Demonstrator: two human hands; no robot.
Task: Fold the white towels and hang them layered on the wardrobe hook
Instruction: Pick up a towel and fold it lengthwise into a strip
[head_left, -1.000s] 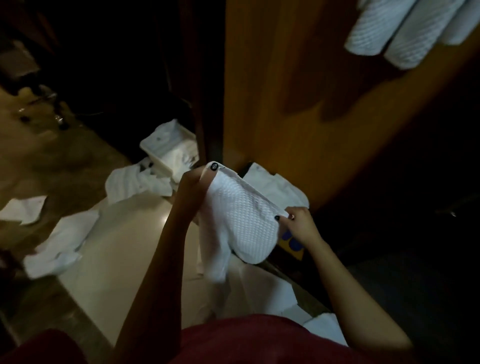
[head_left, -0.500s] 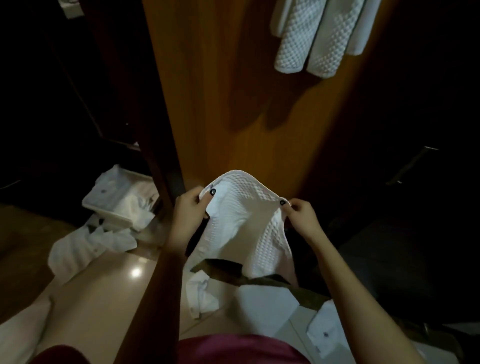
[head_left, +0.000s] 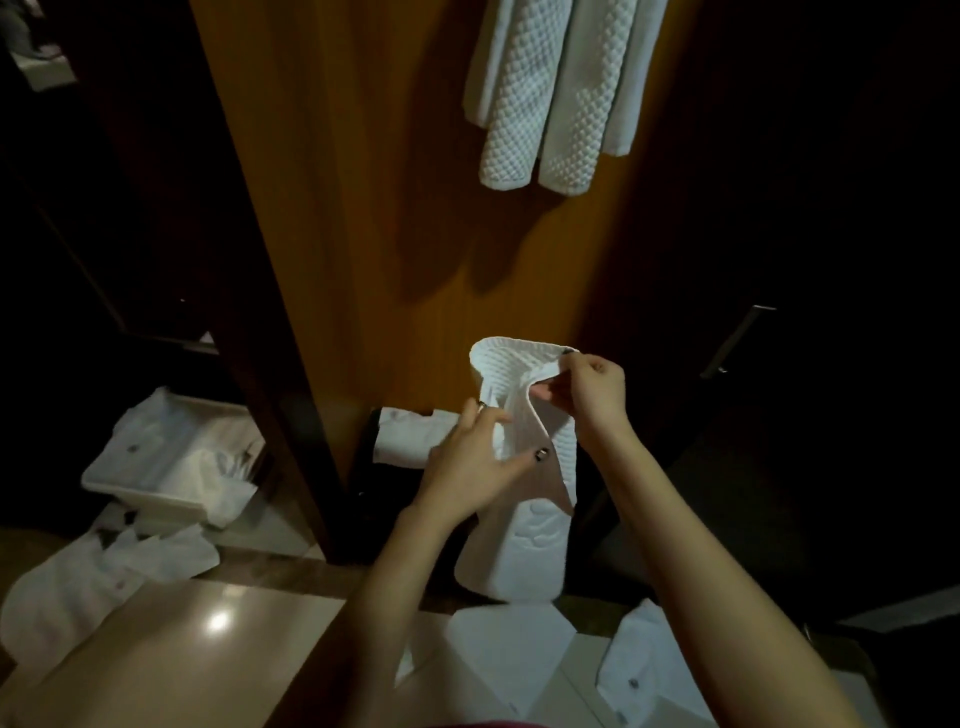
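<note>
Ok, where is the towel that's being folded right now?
In the head view, the towel is right of centre, held by the left hand and right hand in front of the wooden wardrobe panel, below the hung towels.

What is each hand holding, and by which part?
Both hold one white waffle towel: right hand pinches its top edge, left hand pinches the folded side lower down.

I see a dim room in a home or hotel, facing a wardrobe. Its tall wooden wardrobe panel (head_left: 395, 234) carries hanging white waffle towels (head_left: 550, 93). A metal handle (head_left: 737, 338) shows on the dark door at right. At left, a white bin (head_left: 119, 480) of linen stands on the glossy floor (head_left: 182, 649).
</note>
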